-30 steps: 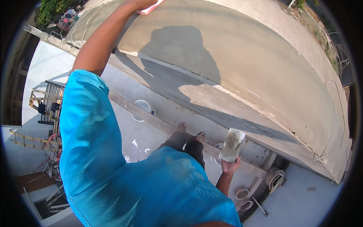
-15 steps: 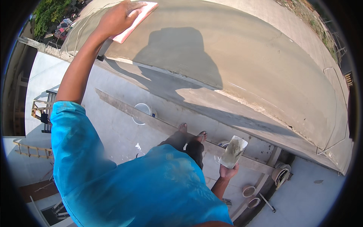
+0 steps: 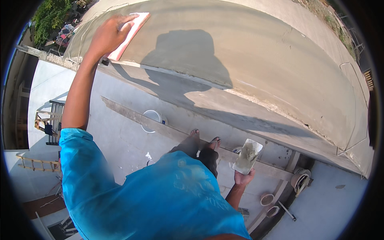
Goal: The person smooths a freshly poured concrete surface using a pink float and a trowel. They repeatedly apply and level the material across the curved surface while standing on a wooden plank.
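Note:
My left hand (image 3: pixel 109 36) is stretched out to the upper left, its fingers closed on the back of a flat white-and-pink foam float (image 3: pixel 129 39). The float lies against the smooth, damp-looking grey-brown plaster (image 3: pixel 272 60), close to its left end and lower edge. Low and to the right, away from the plaster, my right hand (image 3: pixel 244 177) grips a rectangular trowel (image 3: pixel 248 156). Grey mortar is smeared over the trowel's pale, upturned face. Its handle is hidden beneath the blade.
My feet rest on a long narrow plank (image 3: pixel 136 116) above a pale floor. Beyond it stands a white bucket (image 3: pixel 152 121). More buckets (image 3: pixel 300 182) are at the lower right. A ladder (image 3: pixel 38 163) lies at the left. Bent wire (image 3: pixel 355 108) juts out at the right.
My left hand has slid the foam float left and down toward the plaster's lower edge. My right hand with the trowel has hardly moved.

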The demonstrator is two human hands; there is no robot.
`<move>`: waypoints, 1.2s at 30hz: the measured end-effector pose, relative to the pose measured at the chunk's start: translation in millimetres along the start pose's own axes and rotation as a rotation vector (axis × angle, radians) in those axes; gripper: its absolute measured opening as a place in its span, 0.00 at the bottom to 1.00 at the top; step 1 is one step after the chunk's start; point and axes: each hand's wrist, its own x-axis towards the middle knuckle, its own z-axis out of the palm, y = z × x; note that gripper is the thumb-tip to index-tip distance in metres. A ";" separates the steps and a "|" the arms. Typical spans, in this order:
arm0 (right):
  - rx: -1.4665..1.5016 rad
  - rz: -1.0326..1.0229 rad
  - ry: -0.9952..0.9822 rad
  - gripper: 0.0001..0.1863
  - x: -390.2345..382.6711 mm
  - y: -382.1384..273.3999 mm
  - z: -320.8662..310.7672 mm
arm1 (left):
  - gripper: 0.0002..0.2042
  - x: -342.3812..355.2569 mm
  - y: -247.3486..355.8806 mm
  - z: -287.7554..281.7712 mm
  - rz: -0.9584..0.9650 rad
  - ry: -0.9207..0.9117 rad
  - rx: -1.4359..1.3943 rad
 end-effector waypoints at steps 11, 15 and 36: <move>-0.035 0.079 0.019 0.30 9.1 -9.4 -4.3 | 0.19 13.6 -24.1 15.1 0.021 0.026 0.034; -0.008 0.054 0.043 0.29 0.9 -2.5 -3.6 | 0.18 -22.1 -83.0 7.1 -0.141 0.038 0.108; -0.059 0.122 -0.021 0.31 26.2 -5.0 13.9 | 0.18 3.1 -22.0 4.6 -0.336 -0.042 0.169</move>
